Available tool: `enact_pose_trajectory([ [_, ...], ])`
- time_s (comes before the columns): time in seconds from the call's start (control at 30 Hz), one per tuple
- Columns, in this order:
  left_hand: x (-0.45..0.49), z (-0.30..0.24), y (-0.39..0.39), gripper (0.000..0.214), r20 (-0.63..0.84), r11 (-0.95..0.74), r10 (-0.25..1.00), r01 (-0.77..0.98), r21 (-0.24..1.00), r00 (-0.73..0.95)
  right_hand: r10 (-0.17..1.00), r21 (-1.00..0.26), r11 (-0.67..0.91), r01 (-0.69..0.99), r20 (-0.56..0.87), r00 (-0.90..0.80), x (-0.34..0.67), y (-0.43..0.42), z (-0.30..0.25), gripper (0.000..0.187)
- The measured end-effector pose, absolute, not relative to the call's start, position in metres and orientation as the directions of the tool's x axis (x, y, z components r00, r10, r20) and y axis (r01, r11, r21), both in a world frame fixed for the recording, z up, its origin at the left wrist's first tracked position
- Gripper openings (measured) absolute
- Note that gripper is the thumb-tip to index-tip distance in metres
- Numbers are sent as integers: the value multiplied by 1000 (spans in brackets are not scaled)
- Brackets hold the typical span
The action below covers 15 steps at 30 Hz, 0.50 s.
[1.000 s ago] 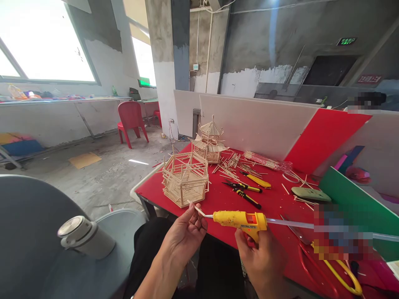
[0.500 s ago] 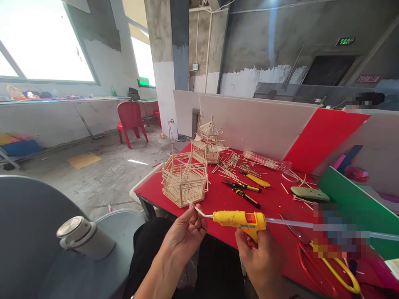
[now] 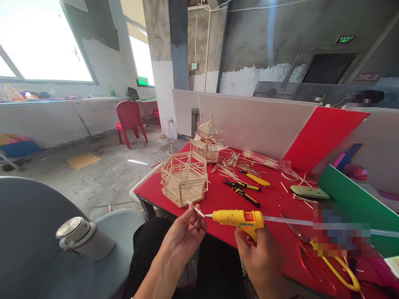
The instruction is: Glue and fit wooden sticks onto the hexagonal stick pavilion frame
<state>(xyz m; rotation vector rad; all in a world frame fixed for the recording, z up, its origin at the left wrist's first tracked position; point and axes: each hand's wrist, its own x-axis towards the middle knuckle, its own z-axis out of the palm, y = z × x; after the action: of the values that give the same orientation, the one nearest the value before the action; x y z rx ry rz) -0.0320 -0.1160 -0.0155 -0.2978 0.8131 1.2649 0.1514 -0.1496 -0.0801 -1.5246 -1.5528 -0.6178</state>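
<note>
Between the fingers of my left hand (image 3: 187,230) is a short wooden stick (image 3: 198,211), pinched near the table's front edge. My right hand (image 3: 260,253) is wrapped round the handle of a yellow hot glue gun (image 3: 238,219), whose nozzle points left and meets the stick's end. A long clear glue stick (image 3: 286,221) runs out of the gun's back. Just beyond my left hand stands a six-sided open frame of wooden sticks (image 3: 183,178). Behind it rises a tiered stick pagoda (image 3: 209,139) with a pointed roof.
On the red table (image 3: 215,199) lie black-and-yellow pliers (image 3: 241,193), a yellow-handled cutter (image 3: 255,178), loose sticks (image 3: 229,166), a bagged bundle of sticks (image 3: 264,160) and a green case (image 3: 308,192). Large scissors (image 3: 336,265) lie at right. A flask (image 3: 85,238) stands on a grey chair (image 3: 124,232).
My hands hold nearly the same pose. The glue gun's nozzle stays at the stick's end, and the whole view has shifted very slightly.
</note>
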Motion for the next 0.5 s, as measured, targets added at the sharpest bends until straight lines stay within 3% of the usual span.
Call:
enact_pose_trajectory([
  [0.13, -36, -15, -118, 10, -662, 298, 749, -910, 287, 37, 654, -326, 68, 943, 728, 205, 156, -151, -83, 35],
  [0.27, -53, -14, -118, 5, -423, 229, 906, -810, 539, -26, 807, -397, -102, 912, 504, 309, 176, -153, -107, 50],
  [0.4, -73, 5, -107, 24, -132, 103, 991, -444, 890, -35, 877, -410, -204, 889, 326, 352, 195, -153, -147, 63],
  [0.5, -84, 31, -90, 28, 14, -16, 999, -40, 999, -40, 895, -390, -235, 890, 271, 355, 203, -150, -163, 67],
])
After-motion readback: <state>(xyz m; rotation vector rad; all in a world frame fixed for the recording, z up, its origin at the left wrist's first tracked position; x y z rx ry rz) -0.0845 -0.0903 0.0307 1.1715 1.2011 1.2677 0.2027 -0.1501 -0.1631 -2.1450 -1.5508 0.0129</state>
